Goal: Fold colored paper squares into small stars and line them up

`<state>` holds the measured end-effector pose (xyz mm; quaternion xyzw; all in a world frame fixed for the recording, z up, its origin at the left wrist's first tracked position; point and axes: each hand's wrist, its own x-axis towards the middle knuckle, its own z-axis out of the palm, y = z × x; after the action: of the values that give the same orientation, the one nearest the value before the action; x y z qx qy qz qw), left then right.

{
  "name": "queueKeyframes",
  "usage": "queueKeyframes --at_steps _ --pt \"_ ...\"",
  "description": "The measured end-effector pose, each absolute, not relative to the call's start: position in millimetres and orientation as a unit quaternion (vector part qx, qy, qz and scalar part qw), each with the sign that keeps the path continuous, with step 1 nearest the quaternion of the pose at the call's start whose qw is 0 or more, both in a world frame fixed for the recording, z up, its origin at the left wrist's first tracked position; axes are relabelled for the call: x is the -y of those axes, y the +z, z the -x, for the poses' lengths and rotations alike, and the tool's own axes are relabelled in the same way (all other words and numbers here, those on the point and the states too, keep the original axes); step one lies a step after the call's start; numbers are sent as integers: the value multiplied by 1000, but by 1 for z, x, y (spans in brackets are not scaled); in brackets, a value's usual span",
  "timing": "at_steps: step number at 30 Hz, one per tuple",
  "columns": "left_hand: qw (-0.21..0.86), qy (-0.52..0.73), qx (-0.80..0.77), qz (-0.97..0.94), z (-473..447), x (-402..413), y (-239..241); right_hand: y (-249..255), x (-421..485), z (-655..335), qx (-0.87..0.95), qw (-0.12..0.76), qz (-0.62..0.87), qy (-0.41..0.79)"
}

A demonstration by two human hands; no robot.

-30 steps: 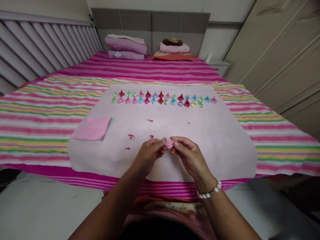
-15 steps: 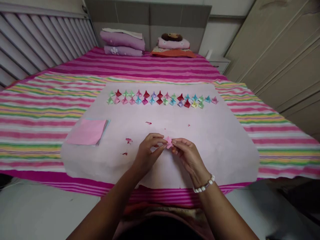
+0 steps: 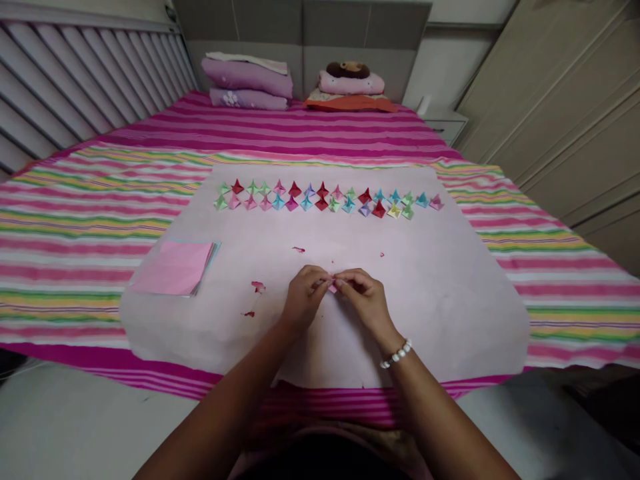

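A small pink piece of folded origami paper (image 3: 333, 287) is pinched between my two hands, low over the pale sheet (image 3: 425, 307). My left hand (image 3: 306, 295) grips its left side between thumb and fingers. On the right side, my right hand (image 3: 364, 297) closes on it the same way, a beaded bracelet (image 3: 397, 354) at the wrist. The fingers cover most of the paper, so its exact shape is hidden. Beyond my hands, two rows of small folded paper figures in several colours, among them a dark red one (image 3: 379, 209), stand on the sheet.
A stack of square paper, pink on top (image 3: 175, 268), lies at the left of the sheet. Red scraps (image 3: 258, 287) are scattered near my left hand. Striped bedding (image 3: 545, 267) surrounds the sheet. Folded purple bedding (image 3: 247, 79) and a pink pillow (image 3: 351, 83) sit at the headboard.
Both hands have drawn closer together around the pink paper, with the fingers now covering more of it. The right hand has shifted left. The view has tilted slightly.
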<state>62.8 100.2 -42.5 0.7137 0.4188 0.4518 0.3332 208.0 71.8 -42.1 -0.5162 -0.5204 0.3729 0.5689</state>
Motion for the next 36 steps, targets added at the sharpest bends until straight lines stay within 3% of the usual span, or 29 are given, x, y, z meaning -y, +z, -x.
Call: queueKeyframes --at_steps 16,36 --pt "257 418 -417 -765 -71 -109 -78 -83 -85 -202 536 555 542 334" --pt "291 444 -500 -684 -80 -106 -84 -86 -84 -201 470 595 536 371"
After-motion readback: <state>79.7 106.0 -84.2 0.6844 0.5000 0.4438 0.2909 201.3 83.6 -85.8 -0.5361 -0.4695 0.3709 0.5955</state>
